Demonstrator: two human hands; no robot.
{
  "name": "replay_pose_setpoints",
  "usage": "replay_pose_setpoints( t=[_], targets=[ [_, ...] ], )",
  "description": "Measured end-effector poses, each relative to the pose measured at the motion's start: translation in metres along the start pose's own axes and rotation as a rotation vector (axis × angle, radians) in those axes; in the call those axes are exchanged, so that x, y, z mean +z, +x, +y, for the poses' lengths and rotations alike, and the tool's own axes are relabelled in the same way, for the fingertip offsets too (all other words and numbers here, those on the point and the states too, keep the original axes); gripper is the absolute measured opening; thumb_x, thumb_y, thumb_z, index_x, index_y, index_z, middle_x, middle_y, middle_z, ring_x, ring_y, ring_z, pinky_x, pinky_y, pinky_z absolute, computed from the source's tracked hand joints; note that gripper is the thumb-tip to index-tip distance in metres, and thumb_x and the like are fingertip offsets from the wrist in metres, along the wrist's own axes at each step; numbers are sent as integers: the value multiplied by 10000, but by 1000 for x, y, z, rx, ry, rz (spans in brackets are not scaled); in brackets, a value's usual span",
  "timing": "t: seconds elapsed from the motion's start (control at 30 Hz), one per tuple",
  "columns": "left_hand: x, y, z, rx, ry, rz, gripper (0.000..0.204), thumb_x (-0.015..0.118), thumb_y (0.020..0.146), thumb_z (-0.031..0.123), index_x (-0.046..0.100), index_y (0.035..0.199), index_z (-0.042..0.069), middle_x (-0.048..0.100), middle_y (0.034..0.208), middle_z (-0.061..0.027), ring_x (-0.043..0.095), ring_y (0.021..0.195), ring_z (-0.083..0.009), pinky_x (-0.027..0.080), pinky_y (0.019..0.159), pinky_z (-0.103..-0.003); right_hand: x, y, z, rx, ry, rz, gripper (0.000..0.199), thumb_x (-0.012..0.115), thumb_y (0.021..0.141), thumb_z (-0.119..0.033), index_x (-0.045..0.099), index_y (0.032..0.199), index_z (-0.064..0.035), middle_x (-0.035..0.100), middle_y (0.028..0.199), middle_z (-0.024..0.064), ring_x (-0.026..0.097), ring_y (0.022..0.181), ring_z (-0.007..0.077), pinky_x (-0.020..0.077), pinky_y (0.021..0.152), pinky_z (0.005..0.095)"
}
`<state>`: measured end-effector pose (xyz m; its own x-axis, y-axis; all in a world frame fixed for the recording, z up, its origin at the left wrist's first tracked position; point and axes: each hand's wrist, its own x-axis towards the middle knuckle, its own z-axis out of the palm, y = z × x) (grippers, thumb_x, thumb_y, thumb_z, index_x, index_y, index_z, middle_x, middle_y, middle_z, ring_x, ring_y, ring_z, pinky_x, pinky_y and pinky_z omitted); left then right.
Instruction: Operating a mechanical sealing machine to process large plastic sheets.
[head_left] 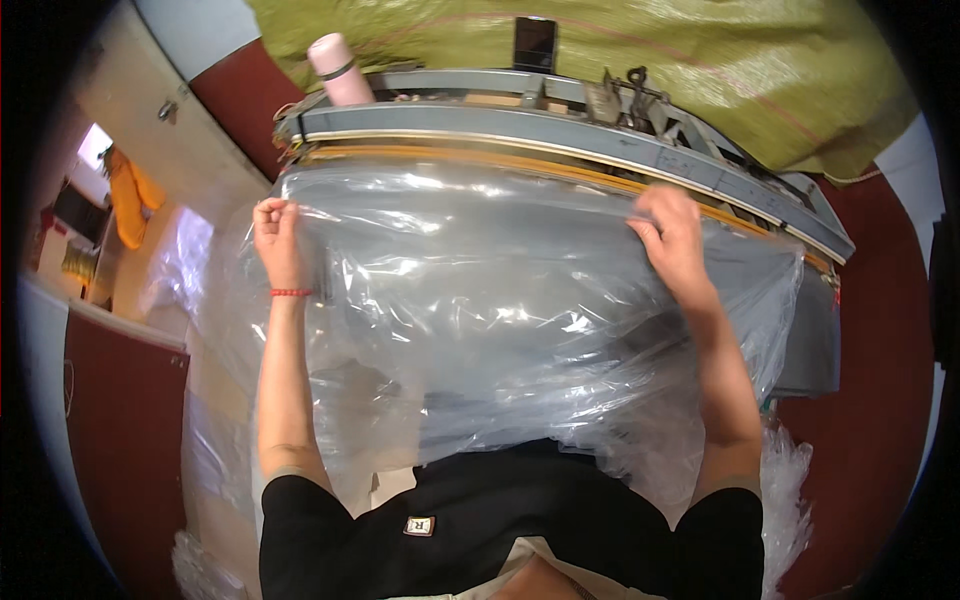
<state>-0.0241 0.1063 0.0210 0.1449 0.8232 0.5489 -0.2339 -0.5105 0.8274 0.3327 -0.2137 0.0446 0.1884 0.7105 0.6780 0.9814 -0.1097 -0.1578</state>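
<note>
A wide sheet of clear plastic film (480, 290) is spread before me, wrinkled and shiny, its far edge along a long grey metal bar (480, 122) with an orange strip (470, 155). My left hand (276, 238), a red bracelet at its wrist, pinches the film near its far left corner. Further right, my right hand (672, 235) has its fingers closed on the film's far edge; its fingertips are slightly blurred. Between the two hands the film is drawn out in long creases. Loose folds of it hang down toward my body.
A pink bottle (341, 72) and a black phone (535, 45) stand behind the bar, before a yellow-green woven sheet (640, 45). Metal fittings (630, 102) sit on the frame. More crumpled film (785, 490) lies at right. At left, a door (150, 100) stands open.
</note>
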Motion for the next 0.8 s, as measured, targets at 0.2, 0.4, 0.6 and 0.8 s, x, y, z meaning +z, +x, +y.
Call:
replay_pose_setpoints(
  t=[0.2,0.4,0.6,0.8],
  targets=[
    [-48,-6,-27,-203,824,-190,210,588,778,122,500,924,-1,535,963,-104,504,901,-174,391,812,-273,-1,-55,36,577,571,-163,102,613,732,-84,547,695,-17,501,606,-7,435,588,51,368,537,205],
    [-12,-74,-13,300,1112,-804,532,572,773,293,413,1203,22,364,1282,-165,274,1227,-335,237,975,-415,-120,-190,148,779,2,69,124,575,766,-110,554,759,12,532,662,12,464,654,78,397,622,218],
    [23,-106,22,261,1052,-864,615,550,774,379,378,1224,-3,339,1299,-172,278,1218,-344,225,982,-428,-174,-261,189,839,-97,124,142,586,772,-122,550,782,15,534,685,8,462,671,82,395,642,217],
    [18,-86,8,260,1103,-691,534,575,761,349,470,1134,-19,417,1228,-185,378,1126,-355,340,910,-396,-182,-287,213,842,-61,181,146,579,783,-129,566,827,10,546,719,4,463,679,80,397,645,222]
  ],
)
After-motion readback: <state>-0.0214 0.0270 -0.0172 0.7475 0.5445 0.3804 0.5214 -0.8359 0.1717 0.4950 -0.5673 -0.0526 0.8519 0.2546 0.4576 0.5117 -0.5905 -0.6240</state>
